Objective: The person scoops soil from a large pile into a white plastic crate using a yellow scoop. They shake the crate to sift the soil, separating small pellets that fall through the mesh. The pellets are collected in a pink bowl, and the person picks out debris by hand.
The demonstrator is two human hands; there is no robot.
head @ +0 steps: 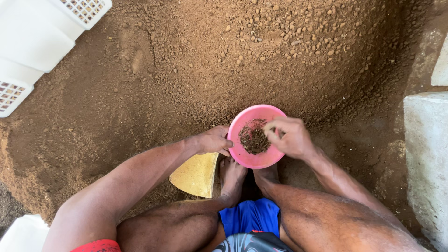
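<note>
A small pink bowl (254, 161) with dark, fibrous soil (253, 136) inside sits above the person's bare feet (232, 177), near the middle of a wide heap of brown earth (186, 70). The left hand (212, 140) holds the bowl's left rim, its grip pressed on the edge. The right hand (289, 136) hovers over the bowl, fingertips pinched together on a bit of soil. A yellow wedge-shaped piece (196, 175) lies just left of the feet; white plastic crates (42, 32) stand far left.

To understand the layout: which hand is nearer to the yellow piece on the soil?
Left. The left hand grips the pink bowl just above the yellow piece; the right hand is over the bowl's far side.
</note>
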